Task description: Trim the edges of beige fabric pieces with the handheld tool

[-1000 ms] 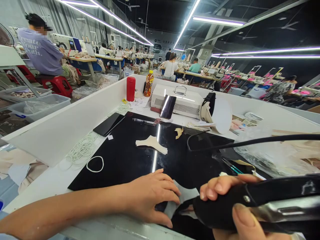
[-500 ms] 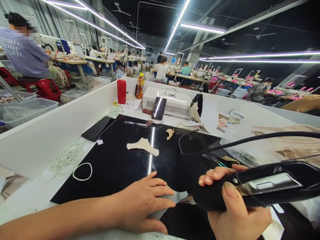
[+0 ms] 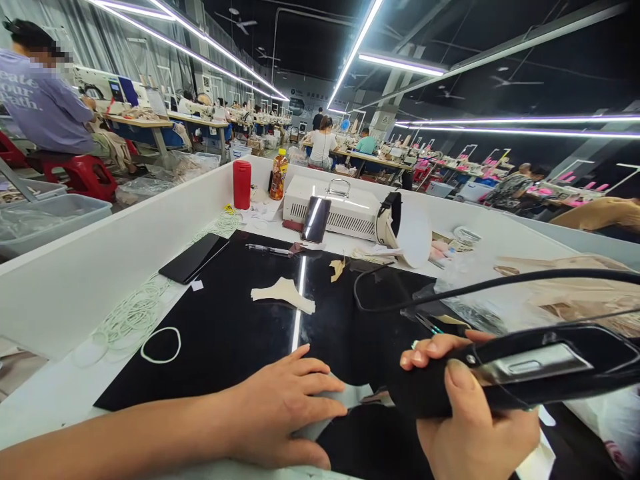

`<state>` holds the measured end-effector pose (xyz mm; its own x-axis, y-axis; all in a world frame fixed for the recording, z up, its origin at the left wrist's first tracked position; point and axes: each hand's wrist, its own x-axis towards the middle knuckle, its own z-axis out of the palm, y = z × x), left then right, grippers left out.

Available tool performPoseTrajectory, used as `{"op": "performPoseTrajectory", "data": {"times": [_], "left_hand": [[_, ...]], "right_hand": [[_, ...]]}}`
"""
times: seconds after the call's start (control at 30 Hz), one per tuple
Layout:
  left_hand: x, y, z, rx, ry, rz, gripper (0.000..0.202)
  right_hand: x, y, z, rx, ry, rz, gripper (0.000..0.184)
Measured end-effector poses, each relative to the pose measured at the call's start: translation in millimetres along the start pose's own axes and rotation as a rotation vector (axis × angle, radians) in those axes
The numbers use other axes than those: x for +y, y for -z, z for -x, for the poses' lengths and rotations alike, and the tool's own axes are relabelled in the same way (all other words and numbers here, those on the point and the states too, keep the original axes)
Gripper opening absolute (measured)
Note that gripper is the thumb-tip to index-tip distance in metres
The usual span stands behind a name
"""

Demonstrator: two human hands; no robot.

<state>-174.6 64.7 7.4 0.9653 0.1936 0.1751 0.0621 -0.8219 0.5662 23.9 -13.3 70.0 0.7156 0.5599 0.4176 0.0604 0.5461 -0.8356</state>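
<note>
My left hand (image 3: 287, 410) lies palm down with its fingers spread, pressing a thin grey piece of material (image 3: 353, 397) flat on the black work surface (image 3: 220, 347). Gripped in my right hand (image 3: 475, 427) is a black corded electric cutter (image 3: 520, 367), thumb on top and fingers wrapped around the far side. Its narrow metal tip (image 3: 379, 398) points left and meets the right end of the grey piece. Part of that piece is hidden under my left hand. Beyond my hands rests a cream fabric cutout (image 3: 283, 293), with a smaller beige scrap (image 3: 338, 269) to its right.
A black cable (image 3: 450, 290) arches over the right side. Thin elastic loops (image 3: 133, 313) and a black folder-like object (image 3: 193, 259) lie left. At the back stand a white vented box (image 3: 345, 210), a phone (image 3: 316, 219), a red container (image 3: 242, 185) and a bottle (image 3: 279, 177).
The view has turned slightly, so the tabletop things sit a little further left. Both hands keep nearly the same positions and grip.
</note>
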Motion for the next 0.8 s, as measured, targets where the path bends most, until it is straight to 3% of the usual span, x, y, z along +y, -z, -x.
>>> {"op": "performPoseTrajectory", "data": {"times": [0.13,0.4,0.53,0.67,0.8], "left_hand": [[4.0,4.3,0.0,-0.011,0.026,0.018,0.053],[5.2,3.9,1.8,-0.006,0.054,0.038,0.057],[5.1,3.5,0.2,0.059,0.087,0.06,0.054],[1.5,0.8,-2.7,0.186,0.23,0.028,0.038],[-2.6,-5.3,-2.5,0.222,0.313,0.018,0.034]], "right_hand": [[1.0,5.1,-5.6,0.051,0.036,0.017,0.034],[7.4,10.7,-3.8,0.019,0.026,0.029,0.035],[7.0,9.9,-4.5,0.025,0.018,0.012,0.035],[5.1,6.6,-7.4,0.018,0.044,0.057,0.038],[6.6,28.3,-10.2,0.001,0.134,0.284,0.043]]}}
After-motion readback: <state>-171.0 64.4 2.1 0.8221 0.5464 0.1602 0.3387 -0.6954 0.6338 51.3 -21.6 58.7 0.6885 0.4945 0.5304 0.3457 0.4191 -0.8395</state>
